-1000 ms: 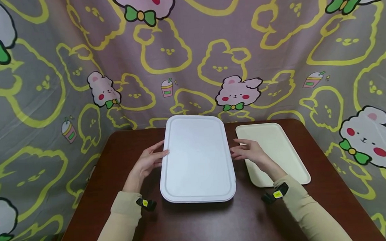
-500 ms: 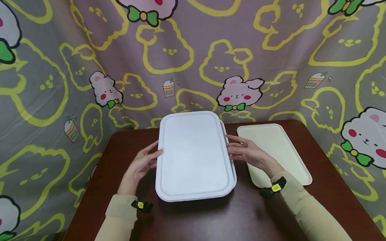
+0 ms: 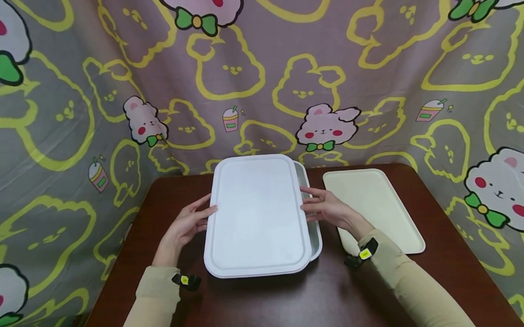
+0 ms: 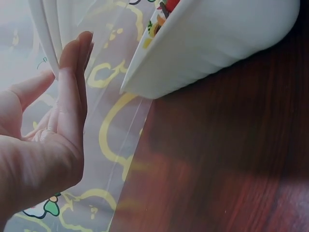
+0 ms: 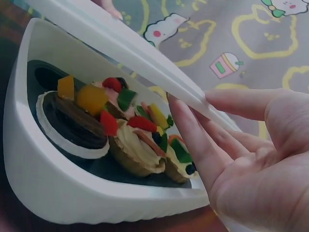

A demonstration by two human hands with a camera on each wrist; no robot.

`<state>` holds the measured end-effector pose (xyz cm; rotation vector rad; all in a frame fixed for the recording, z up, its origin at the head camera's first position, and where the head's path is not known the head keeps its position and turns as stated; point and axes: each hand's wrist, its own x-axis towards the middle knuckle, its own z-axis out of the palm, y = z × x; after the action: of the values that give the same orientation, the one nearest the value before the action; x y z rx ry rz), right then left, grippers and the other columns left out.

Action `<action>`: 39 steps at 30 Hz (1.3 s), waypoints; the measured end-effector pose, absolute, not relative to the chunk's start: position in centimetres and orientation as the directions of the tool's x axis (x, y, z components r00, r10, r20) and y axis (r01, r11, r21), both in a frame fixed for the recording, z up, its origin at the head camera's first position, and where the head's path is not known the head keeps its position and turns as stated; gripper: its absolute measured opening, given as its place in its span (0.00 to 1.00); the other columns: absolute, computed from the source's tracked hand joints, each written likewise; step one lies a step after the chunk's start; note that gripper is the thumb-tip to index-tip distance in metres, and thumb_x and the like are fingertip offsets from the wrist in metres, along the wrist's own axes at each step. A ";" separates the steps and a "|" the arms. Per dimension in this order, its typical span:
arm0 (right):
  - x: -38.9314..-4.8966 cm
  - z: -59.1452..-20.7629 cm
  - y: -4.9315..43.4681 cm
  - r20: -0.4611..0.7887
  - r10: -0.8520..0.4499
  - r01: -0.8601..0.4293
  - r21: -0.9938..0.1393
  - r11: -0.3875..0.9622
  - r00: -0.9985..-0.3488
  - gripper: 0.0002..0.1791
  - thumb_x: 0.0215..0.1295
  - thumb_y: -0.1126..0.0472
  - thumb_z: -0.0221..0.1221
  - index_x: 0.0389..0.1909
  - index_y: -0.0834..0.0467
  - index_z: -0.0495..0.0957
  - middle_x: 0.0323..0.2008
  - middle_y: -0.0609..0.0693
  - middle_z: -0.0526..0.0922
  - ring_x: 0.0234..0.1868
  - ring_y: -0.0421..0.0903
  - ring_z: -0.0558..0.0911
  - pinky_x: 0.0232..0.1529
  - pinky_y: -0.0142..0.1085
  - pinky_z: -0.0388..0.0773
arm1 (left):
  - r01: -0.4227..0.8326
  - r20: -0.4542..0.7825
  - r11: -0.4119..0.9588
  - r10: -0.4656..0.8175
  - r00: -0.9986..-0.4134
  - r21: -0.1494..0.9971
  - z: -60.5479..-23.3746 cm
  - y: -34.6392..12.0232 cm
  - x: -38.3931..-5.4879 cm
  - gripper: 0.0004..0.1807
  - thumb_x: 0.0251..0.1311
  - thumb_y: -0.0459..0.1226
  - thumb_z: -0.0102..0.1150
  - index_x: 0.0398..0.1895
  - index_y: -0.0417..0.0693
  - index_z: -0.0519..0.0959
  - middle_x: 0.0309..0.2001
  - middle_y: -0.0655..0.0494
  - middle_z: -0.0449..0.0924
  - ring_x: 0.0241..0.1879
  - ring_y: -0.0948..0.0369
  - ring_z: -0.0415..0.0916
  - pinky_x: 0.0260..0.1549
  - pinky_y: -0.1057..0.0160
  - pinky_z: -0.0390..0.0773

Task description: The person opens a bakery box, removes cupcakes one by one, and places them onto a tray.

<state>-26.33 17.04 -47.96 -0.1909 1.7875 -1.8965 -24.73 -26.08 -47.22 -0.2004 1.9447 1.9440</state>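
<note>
Both hands hold a white rectangular lid above a deep white container. My left hand pinches the lid's left edge, thumb on top and fingers beneath. The right hand grips the opposite edge the same way. In the right wrist view the lid is raised off the rim. Inside the container lie small tarts: a cream tart topped with fruit pieces, and one with a dark glossy filling in a pale shell. In the head view the lid covers nearly all of the container, leaving its right rim showing.
A cream rectangular tray lies on the dark wooden table, right of the container and partly under the right forearm. A patterned curtain with cartoon figures hangs close behind the table and along both sides.
The lid has come up off the container and shifted left, so the container's right rim now shows. Both hands have moved left with it; the right fingers have taken hold of its edge.
</note>
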 end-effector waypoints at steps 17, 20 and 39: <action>-26.8 -47.9 12.8 -0.304 -0.378 0.298 -0.952 0.077 -0.874 0.41 0.78 0.67 0.64 0.88 0.55 0.60 0.64 0.63 0.88 0.44 0.42 0.92 0.49 0.41 0.93 | -0.377 -0.382 0.061 0.156 -0.911 0.924 -47.9 -29.4 -24.0 0.45 0.79 0.44 0.65 0.91 0.49 0.53 0.40 0.67 0.93 0.41 0.66 0.93 0.44 0.66 0.91; -26.9 -47.8 11.7 -0.306 -0.369 0.302 -0.951 0.071 -0.878 0.42 0.78 0.67 0.64 0.88 0.52 0.60 0.66 0.64 0.87 0.40 0.41 0.93 0.45 0.38 0.93 | -0.388 -0.393 0.064 0.135 -0.910 0.920 -47.9 -30.2 -23.9 0.46 0.78 0.44 0.66 0.91 0.50 0.54 0.40 0.67 0.93 0.40 0.66 0.93 0.44 0.66 0.91; -27.0 -47.5 5.8 -0.244 -0.348 0.211 -0.969 0.129 -0.905 0.43 0.76 0.69 0.65 0.87 0.51 0.62 0.67 0.68 0.85 0.35 0.39 0.91 0.39 0.37 0.93 | -0.414 -0.418 0.097 0.031 -0.908 0.905 -48.1 -34.1 -23.1 0.46 0.78 0.48 0.65 0.91 0.52 0.54 0.36 0.72 0.92 0.38 0.69 0.91 0.41 0.68 0.89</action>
<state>-27.02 5.85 -47.52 -0.1311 2.0015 -1.8276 -23.14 -34.10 -48.07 -0.3767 2.0500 1.8730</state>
